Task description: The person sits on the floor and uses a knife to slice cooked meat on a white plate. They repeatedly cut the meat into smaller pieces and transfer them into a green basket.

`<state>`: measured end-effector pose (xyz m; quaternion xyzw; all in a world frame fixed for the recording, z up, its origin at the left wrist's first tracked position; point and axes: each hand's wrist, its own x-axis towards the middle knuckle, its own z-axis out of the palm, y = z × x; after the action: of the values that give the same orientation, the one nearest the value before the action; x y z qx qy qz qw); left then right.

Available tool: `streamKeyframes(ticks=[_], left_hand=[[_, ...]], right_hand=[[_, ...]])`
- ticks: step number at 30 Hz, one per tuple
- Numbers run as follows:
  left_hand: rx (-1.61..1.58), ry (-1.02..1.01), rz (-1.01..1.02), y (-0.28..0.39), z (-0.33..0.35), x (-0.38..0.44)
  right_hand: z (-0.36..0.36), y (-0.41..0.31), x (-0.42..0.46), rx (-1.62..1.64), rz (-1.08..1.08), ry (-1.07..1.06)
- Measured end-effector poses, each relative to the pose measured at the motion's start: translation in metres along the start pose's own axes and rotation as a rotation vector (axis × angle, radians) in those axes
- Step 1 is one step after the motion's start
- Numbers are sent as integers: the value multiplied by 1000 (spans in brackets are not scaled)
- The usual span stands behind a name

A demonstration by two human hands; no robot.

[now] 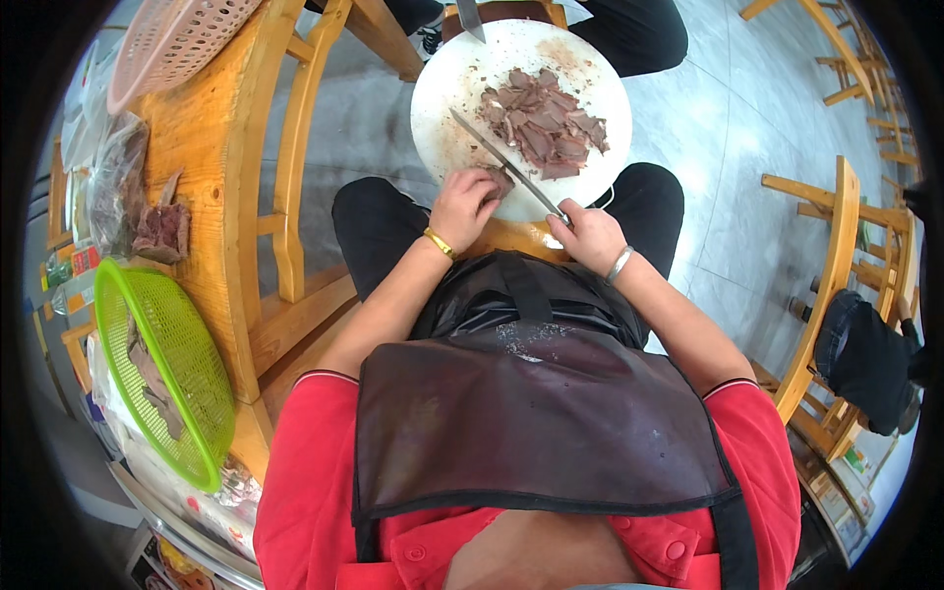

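A round white cutting board (442, 88) lies before me between my knees. My right hand (594, 234) grips the handle of a long-bladed knife (509, 164), whose blade slants up and left across the board. With its fingertips curled, my left hand (464, 206) holds a chunk of brown cooked meat (503, 181) at the board's near edge, just left of the blade. Beyond the knife, a loose pile of thin meat slices (546, 122) covers the middle of the board, with small crumbs scattered around it.
Another knife blade (470, 18) reaches over the board's far edge, near a seated person's dark-clad leg (627, 33). On the wooden table (214, 155) at left are a pink basket (177, 48), a meat piece (164, 230) and a green basket (210, 369) holding meat. Wooden chairs (818, 295) stand right.
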<state>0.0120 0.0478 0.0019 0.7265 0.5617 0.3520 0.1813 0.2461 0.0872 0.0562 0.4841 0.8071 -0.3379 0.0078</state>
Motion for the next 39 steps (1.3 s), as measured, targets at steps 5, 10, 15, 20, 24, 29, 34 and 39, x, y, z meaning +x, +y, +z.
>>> streamKeyframes(ticks=[5, 10, 15, 20, 24, 29, 34, 39], left_hand=[[-30, 79, 17, -1, 9, -7], [-36, 65, -63, 6, 12, -3], [50, 37, 37, 12, 9, 6], [-21, 78, 103, 1, 15, 3], [-63, 89, 48, -5, 22, 0], [-34, 148, 77, -12, 27, -1], [-48, 143, 53, -12, 26, -1], [-39, 143, 55, -12, 26, 1]], right_hand=[[1, 1, 8, -39, -10, -41], [-1, 8, -3, 192, -25, -106], [-2, 7, -6, 298, 66, -185], [-18, -1, 1, 250, 74, -176], [-33, -9, -10, 94, -62, -116], [-44, -17, -23, 4, -97, -108], [-69, -11, -35, -16, -47, -224], [-86, -5, -37, -15, -10, -316]])
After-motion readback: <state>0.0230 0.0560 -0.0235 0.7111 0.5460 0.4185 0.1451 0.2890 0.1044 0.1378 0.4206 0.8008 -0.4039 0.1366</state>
